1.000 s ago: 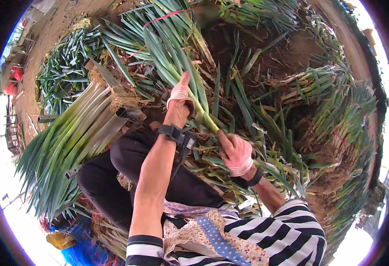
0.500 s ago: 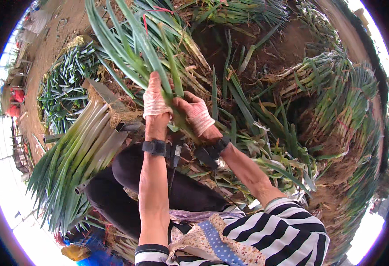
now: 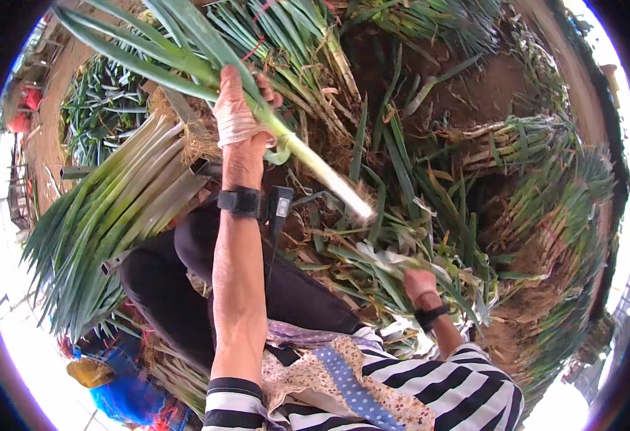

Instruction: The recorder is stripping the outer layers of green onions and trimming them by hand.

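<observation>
My left hand point(image 3: 239, 108), in a pale fabric glove with bare fingertips, is closed around a leek point(image 3: 322, 172) where its leaves meet the shank. The green leaves fan to the upper left; the white root end slants down to the right, slightly blurred. My right hand point(image 3: 420, 287) is low on the right, apart from the leek, its fingers closed on a pale stripped leek leaf point(image 3: 381, 258). That leaf is smeared by motion and partly merges with the litter of stripped leaves point(image 3: 358, 276) beneath it.
White-shanked leeks point(image 3: 121, 208) lie stacked at my left beside my dark-trousered knees point(image 3: 164, 287). A leek bundle with red ties point(image 3: 300, 65) lies ahead. More bundles point(image 3: 566, 208) line the right over soil. A blue bag point(image 3: 128, 395) sits at lower left.
My right hand has come away from the leek, down and to the right, with a stripped leaf. My left hand has shifted up and left with the leek, whose white shank now shows.
</observation>
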Motion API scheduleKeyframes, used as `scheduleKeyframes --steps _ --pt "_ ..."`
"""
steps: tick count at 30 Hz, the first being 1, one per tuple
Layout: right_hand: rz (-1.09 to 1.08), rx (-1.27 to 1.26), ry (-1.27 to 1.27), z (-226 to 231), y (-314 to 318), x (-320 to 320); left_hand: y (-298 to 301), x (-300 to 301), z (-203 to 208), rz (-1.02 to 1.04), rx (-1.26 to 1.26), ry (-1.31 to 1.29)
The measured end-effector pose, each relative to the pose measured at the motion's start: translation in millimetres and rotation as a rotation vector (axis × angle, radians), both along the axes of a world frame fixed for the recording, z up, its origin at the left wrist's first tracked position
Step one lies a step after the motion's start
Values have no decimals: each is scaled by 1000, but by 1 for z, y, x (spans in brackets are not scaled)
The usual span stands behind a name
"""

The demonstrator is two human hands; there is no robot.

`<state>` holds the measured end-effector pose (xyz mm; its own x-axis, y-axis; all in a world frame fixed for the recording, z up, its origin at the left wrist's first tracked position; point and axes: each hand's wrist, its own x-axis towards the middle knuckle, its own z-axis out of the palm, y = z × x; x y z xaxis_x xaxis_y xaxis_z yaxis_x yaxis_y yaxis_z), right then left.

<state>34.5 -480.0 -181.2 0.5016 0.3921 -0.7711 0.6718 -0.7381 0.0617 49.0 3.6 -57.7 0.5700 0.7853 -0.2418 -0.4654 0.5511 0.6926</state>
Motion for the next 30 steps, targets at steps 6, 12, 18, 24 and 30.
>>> scheduleKeyframes --steps 6,12,18,24,30 --pt "-96 77 52 40 31 19 -5 -2 13 94 32 -117" --pt "-301 1409 329 56 246 45 -19 6 14 132 50 -81" --pt "-695 1734 795 46 330 51 -31 4 23 -44 82 -289" --pt "-1398 1364 839 52 173 55 -1 -18 25 12 47 -275" --pt "-1503 845 132 16 33 77 -12 -11 22 -14 -16 -257"
